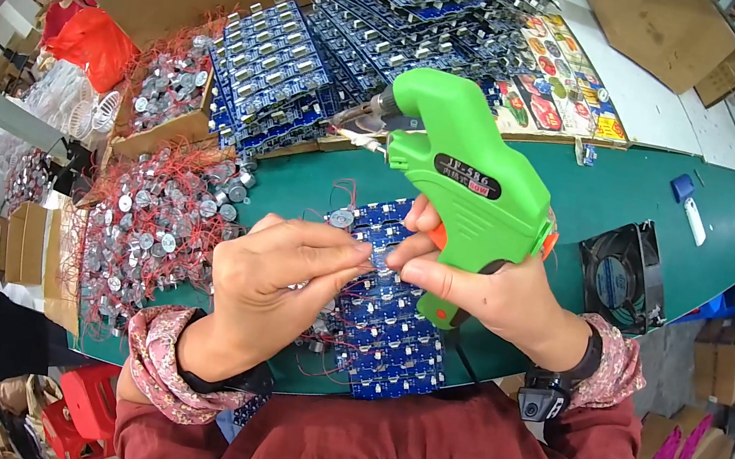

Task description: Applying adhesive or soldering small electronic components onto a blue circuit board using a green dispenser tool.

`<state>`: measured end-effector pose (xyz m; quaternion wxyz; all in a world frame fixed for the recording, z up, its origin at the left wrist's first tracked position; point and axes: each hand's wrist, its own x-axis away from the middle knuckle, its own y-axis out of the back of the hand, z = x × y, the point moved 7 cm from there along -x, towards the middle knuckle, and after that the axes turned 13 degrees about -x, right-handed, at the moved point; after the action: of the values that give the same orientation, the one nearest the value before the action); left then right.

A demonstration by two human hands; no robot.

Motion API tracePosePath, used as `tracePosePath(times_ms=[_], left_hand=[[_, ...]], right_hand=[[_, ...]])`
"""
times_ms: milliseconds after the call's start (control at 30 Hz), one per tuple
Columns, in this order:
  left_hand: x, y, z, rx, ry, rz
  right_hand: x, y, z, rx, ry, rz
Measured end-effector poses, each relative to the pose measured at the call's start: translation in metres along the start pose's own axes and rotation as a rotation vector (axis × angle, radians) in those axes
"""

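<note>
Over the near middle of the green tabletop (580,193), the right hand (517,300) grips a green plastic soldering gun (483,186); the left hand (275,277) is pinched narrow, on what I cannot tell; beneath lies a blue rectangular circuit-board panel (391,347); left, heaped silver, red-wired round components (155,236); right, a square black fan (620,274).

The soldering gun (482,205) is bright green, the circuit boards (397,343) blue and white, the wires (165,162) red, the tabletop (580,193) green, the cuffs (615,369) floral pink.
</note>
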<state>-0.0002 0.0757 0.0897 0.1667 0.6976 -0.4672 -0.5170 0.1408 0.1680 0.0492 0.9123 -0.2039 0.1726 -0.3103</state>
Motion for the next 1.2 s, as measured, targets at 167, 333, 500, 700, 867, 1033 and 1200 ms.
tracePosePath(times_ms=[167, 333, 500, 700, 867, 1033, 1200], left_hand=[[-0.003, -0.007, 0.004, 0.077, 0.043, 0.002], [-0.012, -0.014, 0.009, 0.124, 0.091, 0.060], [-0.010, -0.019, 0.013, 0.051, 0.058, -0.009], [-0.007, -0.024, 0.012, 0.143, 0.042, 0.079], [-0.006, -0.025, 0.006, 0.082, -0.040, 0.111], [-0.002, -0.033, 0.011, 0.337, 0.074, 0.203], [-0.006, -0.042, 0.017, 0.469, 0.287, 0.403]], right_hand=[[0.001, 0.005, 0.001, 0.193, -0.049, -0.027], [-0.005, 0.005, 0.001, 0.161, -0.017, -0.062], [-0.008, 0.008, -0.003, 0.206, -0.107, -0.062], [-0.004, 0.010, -0.005, 0.285, -0.044, -0.083], [-0.003, 0.014, -0.007, 0.165, -0.061, -0.107], [-0.003, 0.012, -0.010, 0.212, -0.092, -0.052], [-0.001, 0.012, -0.008, 0.266, -0.107, -0.033]])
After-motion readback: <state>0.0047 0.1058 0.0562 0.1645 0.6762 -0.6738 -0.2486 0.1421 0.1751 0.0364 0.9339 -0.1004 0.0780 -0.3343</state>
